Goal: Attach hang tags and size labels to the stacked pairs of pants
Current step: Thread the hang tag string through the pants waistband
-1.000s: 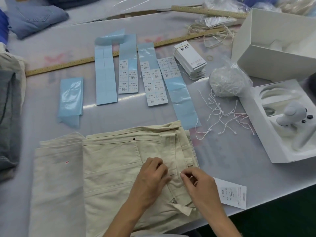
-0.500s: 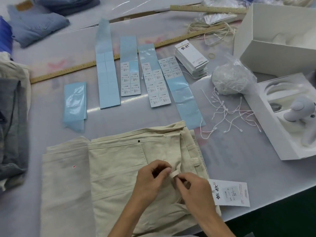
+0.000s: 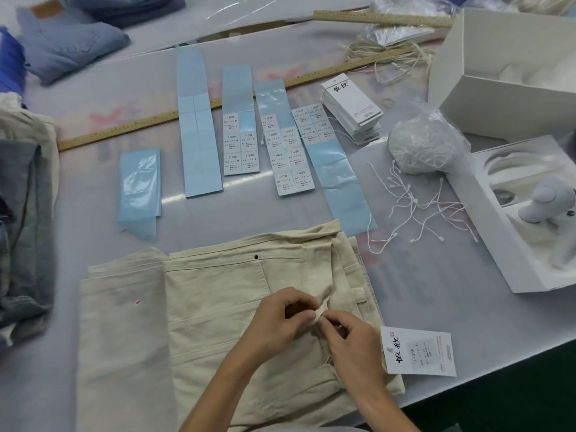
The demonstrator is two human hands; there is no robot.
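Note:
Cream pants lie folded at the near edge of the table. My left hand pinches a raised fold of cloth near the waistband, at the fly. My right hand meets it fingertip to fingertip and pinches the same spot; what it holds is too small to tell. A white hang tag with black characters lies just right of my right hand. Strips of size labels on blue backing lie beyond the pants. A stack of hang tags and loose white tag strings lie to the right.
A bag of strings and two open white boxes fill the right side. A long wooden ruler crosses the table. Folded grey and blue garments lie at the left and far left.
Both hands drew together over the fly and lifted a small fold of cloth. The hang tag shifted and now lies face up, showing its black characters.

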